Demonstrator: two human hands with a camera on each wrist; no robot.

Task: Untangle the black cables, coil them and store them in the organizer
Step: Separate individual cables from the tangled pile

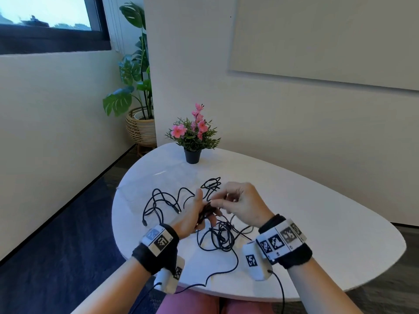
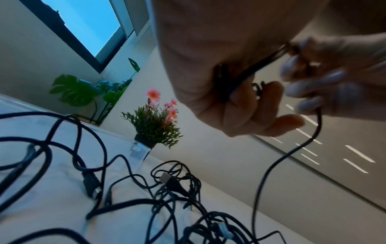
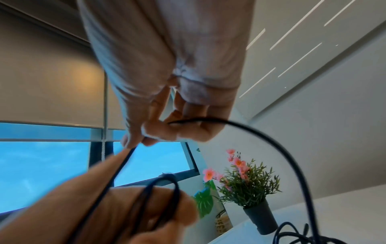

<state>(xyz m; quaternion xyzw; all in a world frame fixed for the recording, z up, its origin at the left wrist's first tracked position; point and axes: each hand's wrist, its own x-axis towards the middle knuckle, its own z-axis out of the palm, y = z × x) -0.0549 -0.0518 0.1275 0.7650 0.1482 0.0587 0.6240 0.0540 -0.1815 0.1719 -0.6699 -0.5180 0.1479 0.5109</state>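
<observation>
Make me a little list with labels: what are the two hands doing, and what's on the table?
left hand: holds loops of black cable coiled around its fingers
right hand: pinches the same cable's loose run, feeding it toward the coil
rest of cables: tangled heap lying on the white table
flower pot: pink flowers, upright at the table's far edge
organizer: not in view

Right hand (image 3: 167,92) pinches black cable (image 3: 271,142); left hand (image 3: 117,214) holds loops
</observation>
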